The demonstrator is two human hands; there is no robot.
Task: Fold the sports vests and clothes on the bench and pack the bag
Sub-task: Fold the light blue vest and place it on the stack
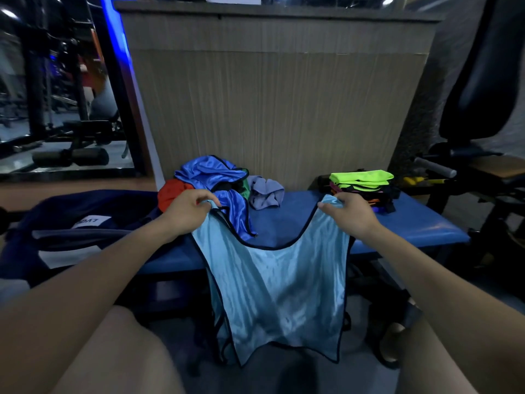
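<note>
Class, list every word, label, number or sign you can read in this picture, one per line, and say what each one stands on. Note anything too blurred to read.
White label on the dark blue bag: dark letters, seen upside down and partly hidden; too blurred to read with certainty.
Light blue vest held up by the left hand and right hand: no print visible.
Folded stack on the bench: no text visible.

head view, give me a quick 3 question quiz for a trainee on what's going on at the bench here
1. True or false: both hands hold the light blue vest by its shoulder straps.
2. Which side of the bench has the folded stack? A) the person's left B) the person's right
3. Fill in: the navy bag lies to the ____ of the unfolded pile.

Key: 1 true; 2 B; 3 left. The left hand and right hand each pinch a strap.
</note>
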